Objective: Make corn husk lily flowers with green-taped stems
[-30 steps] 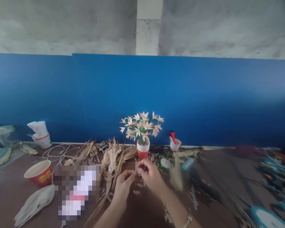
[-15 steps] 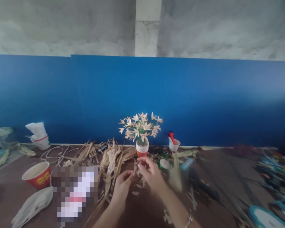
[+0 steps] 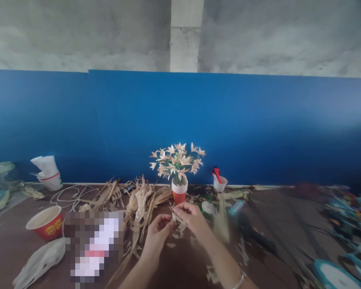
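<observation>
The left hand (image 3: 157, 237) and the right hand (image 3: 194, 220) are working above the bench (image 3: 179, 271), directly in front of a red-and-white cup (image 3: 179, 197). On each hand, the thumb and forefinger are converging at the tips; the contact area is too small to show whether either hand is pinching a piece. The fingertips of the two hands are facing each other, with the right hand sitting slightly farther from the wearer. A bracelet (image 3: 243, 277) is encircling the right wrist.

Small pale scraps (image 3: 182, 228) are lying below and between the hands, on the near side of the cup. The cup is standing upright and is holding an arrangement of pale flowers (image 3: 180, 161) with green stems.

To the left of the cup, a heap of dry husks (image 3: 141, 200) is spreading along the bench. Farther left, a red bowl (image 3: 49, 226) is standing near a loosely coiled white cable (image 3: 74, 196). To the right of the cup, a white tub (image 3: 220, 185) is holding a red-and-black object (image 3: 217, 175). A broad pale husk (image 3: 222, 222) is lying in front of the tub. A blue panel (image 3: 180, 112) is forming the backdrop.
</observation>
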The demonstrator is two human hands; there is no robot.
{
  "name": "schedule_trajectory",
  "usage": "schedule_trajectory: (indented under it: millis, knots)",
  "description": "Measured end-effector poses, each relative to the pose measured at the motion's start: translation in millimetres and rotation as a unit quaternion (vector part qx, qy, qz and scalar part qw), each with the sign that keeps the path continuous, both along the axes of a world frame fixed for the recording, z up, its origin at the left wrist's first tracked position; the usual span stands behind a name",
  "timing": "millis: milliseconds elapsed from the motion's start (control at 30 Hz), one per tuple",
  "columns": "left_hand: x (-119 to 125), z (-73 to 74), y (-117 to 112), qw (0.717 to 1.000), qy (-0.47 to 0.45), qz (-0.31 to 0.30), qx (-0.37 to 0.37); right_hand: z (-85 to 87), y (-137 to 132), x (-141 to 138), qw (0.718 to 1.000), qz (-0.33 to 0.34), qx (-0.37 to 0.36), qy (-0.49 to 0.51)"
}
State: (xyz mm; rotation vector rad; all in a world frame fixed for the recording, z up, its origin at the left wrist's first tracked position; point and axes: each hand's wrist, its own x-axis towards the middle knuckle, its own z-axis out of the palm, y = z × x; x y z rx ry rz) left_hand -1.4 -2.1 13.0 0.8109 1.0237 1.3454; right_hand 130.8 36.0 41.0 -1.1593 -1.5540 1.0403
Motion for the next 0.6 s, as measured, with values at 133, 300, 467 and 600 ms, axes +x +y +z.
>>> schedule_trajectory:
  millis: [133,300,467,600]
  knots:
    - [-1,-7.0,3,0.998,0.053,0.007,0.014,0.4,-1,1,0.999,-0.016,0.023,-0.022]
    - [-2,-6.2,1,0.996,0.085,0.012,0.03,-1.7,-1,0,0.999,-0.01,0.03,-0.018]
    - [-2,-3.1,0,0.995,0.092,0.008,0.025,7.9,-7,2,0.998,-0.002,0.044,-0.039]
    - [-1,1.7,-4,0.997,0.075,0.026,0.019,26.2,-13,42,0.978,-0.083,0.066,-0.177]
